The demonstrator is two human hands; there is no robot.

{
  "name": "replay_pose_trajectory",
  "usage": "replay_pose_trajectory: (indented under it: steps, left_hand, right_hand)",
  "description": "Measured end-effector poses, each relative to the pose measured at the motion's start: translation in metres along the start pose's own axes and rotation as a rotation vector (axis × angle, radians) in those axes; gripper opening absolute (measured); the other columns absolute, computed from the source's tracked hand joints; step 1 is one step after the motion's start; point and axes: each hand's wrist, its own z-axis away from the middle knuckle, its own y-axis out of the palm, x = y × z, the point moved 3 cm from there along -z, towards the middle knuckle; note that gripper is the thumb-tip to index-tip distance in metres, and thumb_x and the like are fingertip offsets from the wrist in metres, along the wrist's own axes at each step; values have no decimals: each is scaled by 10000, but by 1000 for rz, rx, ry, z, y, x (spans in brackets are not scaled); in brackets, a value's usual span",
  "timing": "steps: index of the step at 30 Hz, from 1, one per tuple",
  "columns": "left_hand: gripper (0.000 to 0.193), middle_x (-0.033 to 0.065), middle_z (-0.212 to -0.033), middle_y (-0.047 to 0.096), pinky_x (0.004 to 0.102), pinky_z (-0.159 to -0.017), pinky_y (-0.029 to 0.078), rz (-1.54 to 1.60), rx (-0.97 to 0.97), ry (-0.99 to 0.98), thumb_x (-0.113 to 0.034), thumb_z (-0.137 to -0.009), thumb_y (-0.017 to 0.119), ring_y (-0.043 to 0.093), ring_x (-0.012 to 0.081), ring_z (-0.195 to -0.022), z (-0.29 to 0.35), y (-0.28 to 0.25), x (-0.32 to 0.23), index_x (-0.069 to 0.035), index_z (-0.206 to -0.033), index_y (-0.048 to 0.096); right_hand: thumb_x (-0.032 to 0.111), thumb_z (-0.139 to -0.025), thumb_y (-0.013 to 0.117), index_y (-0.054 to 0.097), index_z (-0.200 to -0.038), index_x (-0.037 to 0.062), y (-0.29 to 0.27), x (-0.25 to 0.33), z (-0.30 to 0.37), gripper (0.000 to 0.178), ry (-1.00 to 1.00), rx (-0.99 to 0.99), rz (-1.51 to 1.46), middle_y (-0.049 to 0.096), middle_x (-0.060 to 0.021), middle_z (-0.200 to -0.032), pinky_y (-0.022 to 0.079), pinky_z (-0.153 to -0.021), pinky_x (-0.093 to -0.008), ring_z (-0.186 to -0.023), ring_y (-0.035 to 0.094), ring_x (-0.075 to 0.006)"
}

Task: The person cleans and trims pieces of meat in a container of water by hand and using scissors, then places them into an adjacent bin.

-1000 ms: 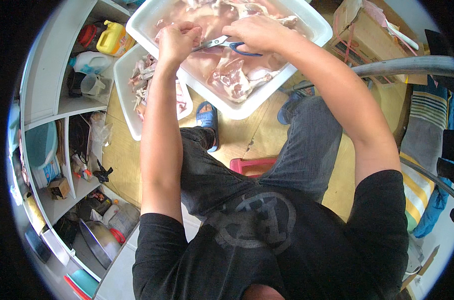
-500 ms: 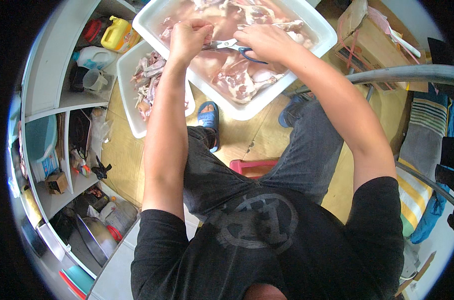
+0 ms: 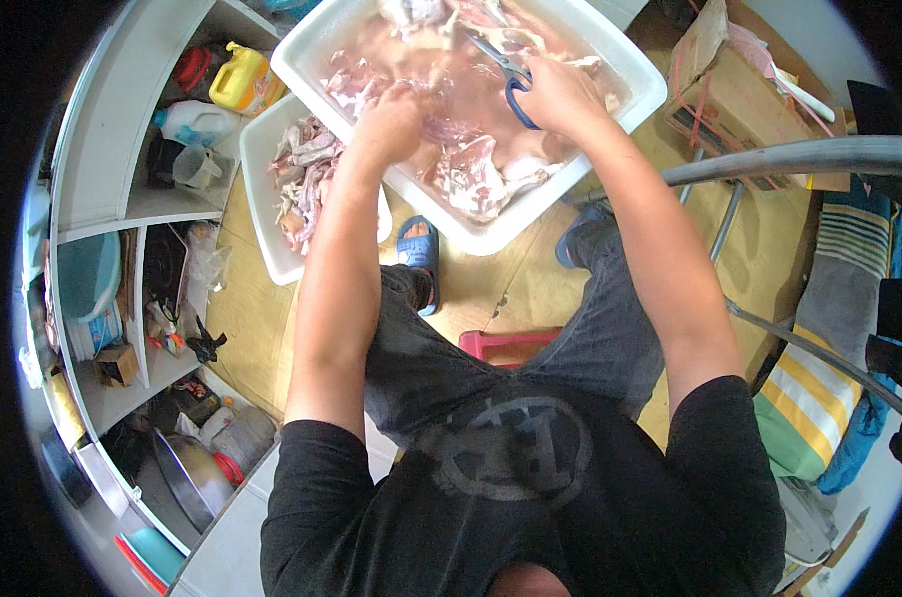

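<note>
My right hand [image 3: 562,97] is closed round the dark blue handles of a pair of scissors [image 3: 512,72]. Their blades point up and to the left over a large white tub [image 3: 483,239]. Cloudy pinkish water fills the tub, with pale raw meat pieces [image 3: 474,177] in it that look like poultry. At the tub's left side, my left hand [image 3: 391,121] is low over the water among pieces of meat. Its fingers are blurred and partly hidden, so I cannot see what they touch. A smaller white tub [image 3: 262,234] beside it holds a heap of cut raw pieces [image 3: 310,164].
Shelves [image 3: 168,214] on the left hold a yellow jug [image 3: 240,80], a white bottle [image 3: 194,122] and a metal basin [image 3: 187,478]. A cardboard box [image 3: 734,85] stands at the far right, near a grey metal tube [image 3: 799,154]. Between my legs is a red stool [image 3: 506,343].
My hands have moved apart. The left has dropped lower over the tub's left side, while the right has turned the scissors from pointing left to pointing up and left.
</note>
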Motion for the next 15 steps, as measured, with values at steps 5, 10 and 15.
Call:
replay_pose_trajectory:
  steps: [5, 10, 15]
  left_hand:
    - [394, 89, -1401, 550, 569, -1080, 340, -218, 107, 61, -101, -846, 640, 448, 340, -1334, 1, -12, -30, -197, -1227, 675]
    - [418, 167, -1185, 668, 405, -963, 466, 374, 230, 116, -73, -815, 670, 620, 310, -1105, -19, -27, -21, -49, -1231, 635]
    - [420, 119, -1174, 667, 329, -956, 457, 872, 118, 192, -109, -921, 629, 601, 181, -1090, -6, -58, -32, -9, -1325, 571]
  right_hand:
    - [423, -822, 719, 677, -925, 21, 6, -8, -6, 417, 47, -28, -368, 691, -175, -814, 515, -709, -424, -799, 689, -319]
    - [374, -845, 693, 666, -1042, 16, 3, 4, -11, 410, 60, -37, -606, 681, -163, -823, 513, -699, -377, -733, 658, -250]
    - [203, -888, 716, 554, -1272, -8, 7, -2, -19, 467, 117, 114, -988, 701, -92, -921, 508, -658, -250, -810, 667, -119]
